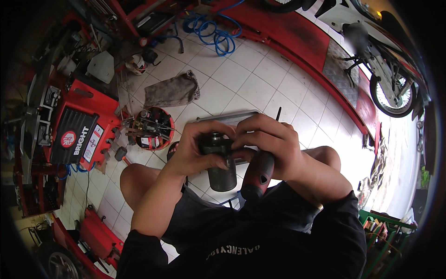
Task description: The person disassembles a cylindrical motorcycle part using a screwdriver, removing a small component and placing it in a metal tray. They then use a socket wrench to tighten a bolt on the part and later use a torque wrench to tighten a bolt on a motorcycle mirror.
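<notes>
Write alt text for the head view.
The left hand holds a dark canister; the right hand, gripping a red-and-black tool, is beside the canister's upper end. Beyond, a rag and red tub sit on tiles.

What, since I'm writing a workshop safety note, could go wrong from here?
The dark canister, held in the left hand above the tiled floor, could slip and fall. The right hand holds the red-and-black tool while its fingers are also at the canister, so the tool might drop.

a black, white-lettered shirt (260, 262) tops dark shorts (193, 215).
</notes>
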`<state>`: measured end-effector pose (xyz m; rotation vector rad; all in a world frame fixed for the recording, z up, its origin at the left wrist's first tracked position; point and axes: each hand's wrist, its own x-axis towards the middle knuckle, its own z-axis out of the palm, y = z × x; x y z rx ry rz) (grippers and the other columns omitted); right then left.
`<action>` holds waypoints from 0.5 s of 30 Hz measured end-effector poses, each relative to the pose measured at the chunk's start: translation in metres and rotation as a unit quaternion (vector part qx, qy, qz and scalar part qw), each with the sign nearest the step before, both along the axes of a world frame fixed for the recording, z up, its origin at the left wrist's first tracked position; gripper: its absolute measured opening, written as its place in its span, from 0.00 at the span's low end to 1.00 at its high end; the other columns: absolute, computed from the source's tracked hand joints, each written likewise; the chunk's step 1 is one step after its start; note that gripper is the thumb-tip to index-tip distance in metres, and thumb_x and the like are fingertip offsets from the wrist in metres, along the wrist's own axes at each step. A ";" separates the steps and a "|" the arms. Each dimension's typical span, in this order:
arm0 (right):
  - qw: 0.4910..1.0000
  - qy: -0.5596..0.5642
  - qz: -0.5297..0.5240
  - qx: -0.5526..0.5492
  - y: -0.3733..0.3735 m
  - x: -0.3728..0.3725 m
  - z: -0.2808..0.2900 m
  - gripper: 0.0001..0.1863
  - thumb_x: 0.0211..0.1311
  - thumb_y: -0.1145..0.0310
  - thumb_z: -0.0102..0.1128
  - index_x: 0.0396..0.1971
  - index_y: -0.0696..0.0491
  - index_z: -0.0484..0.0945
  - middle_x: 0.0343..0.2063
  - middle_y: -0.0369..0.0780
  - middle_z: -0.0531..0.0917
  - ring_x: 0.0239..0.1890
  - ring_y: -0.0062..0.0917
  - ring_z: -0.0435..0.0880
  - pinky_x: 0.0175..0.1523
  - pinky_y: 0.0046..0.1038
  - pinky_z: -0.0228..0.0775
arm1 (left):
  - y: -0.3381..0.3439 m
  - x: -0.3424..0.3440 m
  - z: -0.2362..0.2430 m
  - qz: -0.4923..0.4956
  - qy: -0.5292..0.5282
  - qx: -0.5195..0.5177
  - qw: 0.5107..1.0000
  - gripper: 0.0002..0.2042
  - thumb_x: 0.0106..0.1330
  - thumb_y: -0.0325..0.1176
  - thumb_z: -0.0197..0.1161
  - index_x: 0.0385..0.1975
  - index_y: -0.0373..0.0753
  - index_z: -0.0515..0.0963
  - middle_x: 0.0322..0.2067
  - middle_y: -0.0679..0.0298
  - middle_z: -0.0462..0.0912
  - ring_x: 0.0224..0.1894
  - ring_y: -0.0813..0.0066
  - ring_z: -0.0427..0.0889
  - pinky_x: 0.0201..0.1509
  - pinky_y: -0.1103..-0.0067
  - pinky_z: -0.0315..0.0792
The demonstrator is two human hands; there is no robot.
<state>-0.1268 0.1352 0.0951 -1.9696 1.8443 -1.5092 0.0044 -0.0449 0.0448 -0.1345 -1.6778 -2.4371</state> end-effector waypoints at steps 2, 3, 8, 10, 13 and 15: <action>1.000 -0.008 -0.003 -0.006 -0.001 0.002 -0.001 0.15 0.46 0.76 0.76 0.36 0.57 0.83 0.38 0.43 0.82 0.36 0.33 0.87 0.37 0.29 0.81 | 0.000 0.001 0.000 0.000 -0.003 -0.002 1.000 0.26 0.46 0.37 0.85 0.43 0.32 0.81 0.40 0.63 0.86 0.43 0.79 0.83 0.49 0.79 0.77; 1.000 -0.014 -0.003 -0.011 -0.002 0.003 -0.003 0.15 0.46 0.76 0.77 0.36 0.56 0.83 0.38 0.43 0.82 0.36 0.33 0.87 0.37 0.29 0.81 | -0.001 0.001 0.000 -0.001 0.005 -0.010 1.000 0.26 0.46 0.37 0.85 0.43 0.32 0.81 0.40 0.63 0.86 0.43 0.79 0.83 0.49 0.79 0.77; 1.000 -0.008 -0.015 -0.020 -0.003 0.006 -0.004 0.16 0.44 0.75 0.77 0.36 0.56 0.83 0.37 0.43 0.82 0.34 0.33 0.86 0.35 0.30 0.81 | -0.001 0.000 -0.003 0.004 0.018 -0.025 1.000 0.27 0.46 0.37 0.86 0.43 0.31 0.81 0.40 0.63 0.86 0.42 0.80 0.84 0.48 0.80 0.78; 1.000 0.002 -0.024 -0.017 -0.003 0.007 -0.005 0.17 0.44 0.75 0.78 0.35 0.56 0.82 0.37 0.43 0.82 0.34 0.32 0.86 0.35 0.29 0.80 | -0.003 0.001 -0.004 -0.003 0.012 -0.019 1.000 0.27 0.46 0.38 0.86 0.43 0.31 0.81 0.40 0.62 0.86 0.43 0.79 0.84 0.49 0.79 0.78; 0.999 0.005 -0.030 -0.020 -0.003 0.007 -0.005 0.17 0.43 0.74 0.79 0.35 0.56 0.82 0.36 0.43 0.82 0.33 0.32 0.86 0.34 0.29 0.80 | -0.002 0.001 -0.003 -0.001 0.016 -0.012 1.000 0.27 0.46 0.38 0.86 0.43 0.31 0.81 0.42 0.60 0.87 0.44 0.77 0.85 0.51 0.78 0.78; 0.999 0.017 -0.037 -0.029 -0.002 0.008 -0.006 0.17 0.43 0.73 0.79 0.34 0.56 0.82 0.35 0.42 0.82 0.31 0.32 0.86 0.33 0.29 0.80 | 0.000 0.001 -0.002 -0.002 0.020 -0.011 1.000 0.27 0.46 0.38 0.86 0.43 0.31 0.81 0.43 0.59 0.87 0.46 0.75 0.85 0.53 0.77 0.78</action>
